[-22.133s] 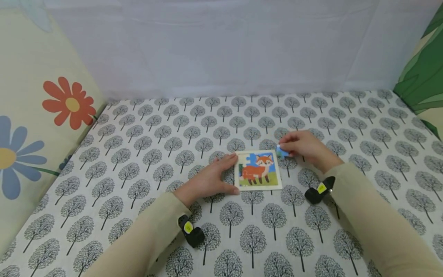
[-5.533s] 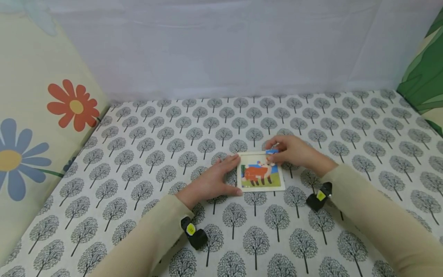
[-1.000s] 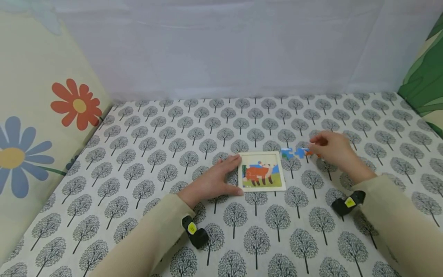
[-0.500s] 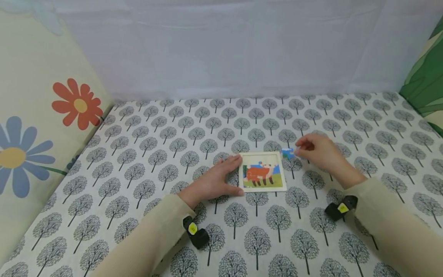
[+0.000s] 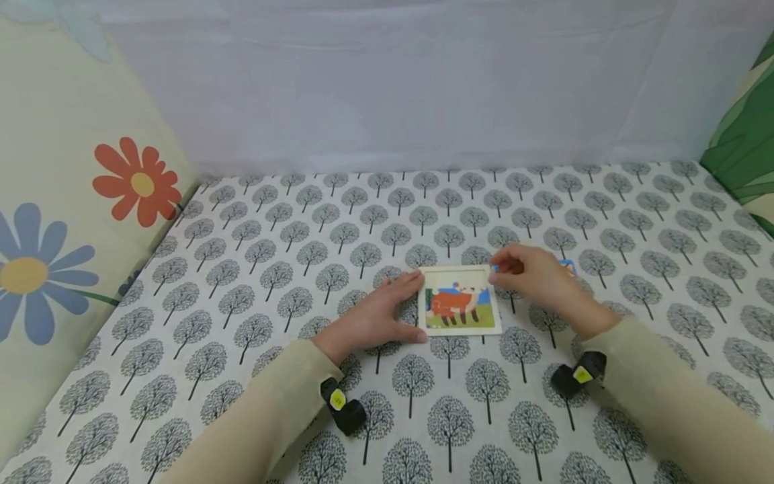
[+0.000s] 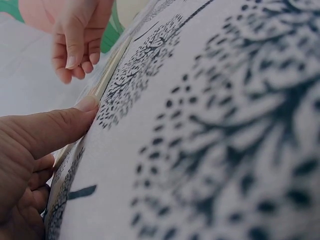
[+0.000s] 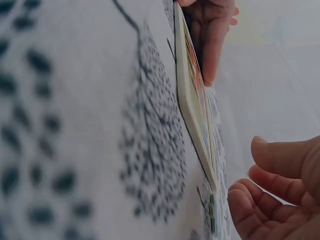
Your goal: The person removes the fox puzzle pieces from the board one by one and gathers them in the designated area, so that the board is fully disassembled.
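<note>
A square fox puzzle (image 5: 456, 306) in a cream frame (image 5: 462, 332) lies on the table. Its top strip is bare backing; fox body, legs and grass fill the rest. My left hand (image 5: 375, 312) rests along the frame's left side, fingers extended near the upper corner, thumb at the lower one. By the upper right corner hovers my right hand (image 5: 535, 279), over loose puzzle pieces (image 7: 212, 212). The right wrist view shows its thumb apart from its bent fingers, with nothing between them. Behind that hand a blue and orange piece (image 5: 567, 265) peeks out; the other pieces are mostly hidden.
A white cloth (image 5: 326, 376) printed with black trees covers the table. A pale curtain (image 5: 399, 87) hangs at the back. On the left stands a wall with painted flowers (image 5: 142, 183), and on the right one with green leaves (image 5: 744, 128).
Since the oldest frame, the puzzle's upper pieces have come out and lie at the right. Within the last second my right hand has moved left toward the frame; my left hand stays put.
</note>
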